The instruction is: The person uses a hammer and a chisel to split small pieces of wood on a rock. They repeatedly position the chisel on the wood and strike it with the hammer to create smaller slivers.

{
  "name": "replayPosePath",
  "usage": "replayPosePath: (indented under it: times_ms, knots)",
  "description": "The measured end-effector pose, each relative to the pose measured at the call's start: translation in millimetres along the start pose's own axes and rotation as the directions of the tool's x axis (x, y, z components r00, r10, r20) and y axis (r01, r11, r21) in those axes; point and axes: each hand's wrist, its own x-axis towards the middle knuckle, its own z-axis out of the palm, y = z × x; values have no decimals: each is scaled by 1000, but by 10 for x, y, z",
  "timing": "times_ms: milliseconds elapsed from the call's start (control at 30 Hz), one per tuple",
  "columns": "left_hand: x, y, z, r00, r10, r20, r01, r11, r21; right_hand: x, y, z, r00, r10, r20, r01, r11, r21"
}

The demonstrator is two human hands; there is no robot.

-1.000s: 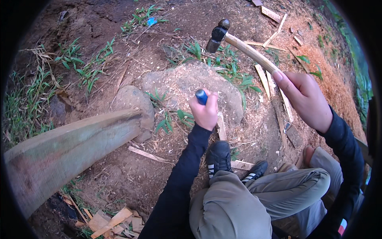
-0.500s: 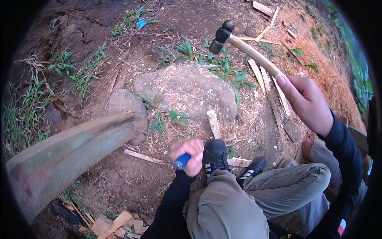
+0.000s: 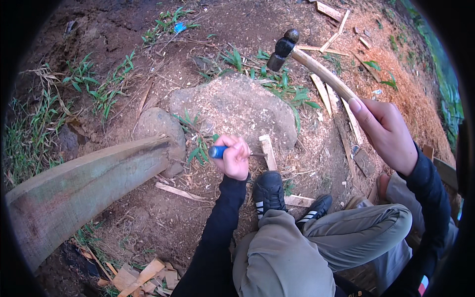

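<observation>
Bare dirt ground with a grey rock (image 3: 237,106): left hand (image 3: 233,157) fist-clamped on a blue-handled chisel (image 3: 217,151), right hand (image 3: 388,133) gripping a wooden-handled hammer (image 3: 309,62) raised far right.

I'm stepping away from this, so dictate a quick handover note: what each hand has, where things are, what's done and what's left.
Left hand: closed on a blue-handled chisel, its metal end pointing at a small wood piece lying at the foot of the big rock.
Right hand: closed on the wooden handle of a hammer, raised over the rock.
A long plank rests against a smaller stone on the left.
Done: wood chips and offcuts lie scattered around.
Left: the small wood piece looks unsplit; whether the chisel tip touches it is unclear.
</observation>
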Motion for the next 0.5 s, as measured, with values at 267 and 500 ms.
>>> replayPosePath:
  times_ms: [267,500]
  knots:
    - [391,-194,292,972,-205,-116,226,950,214,50,-71,29,1000,0,13,0,1000,-21]
    - [676,-400,250,927,-349,-140,373,902,218,138,-88,77,998,-56,30,57,998,-31]
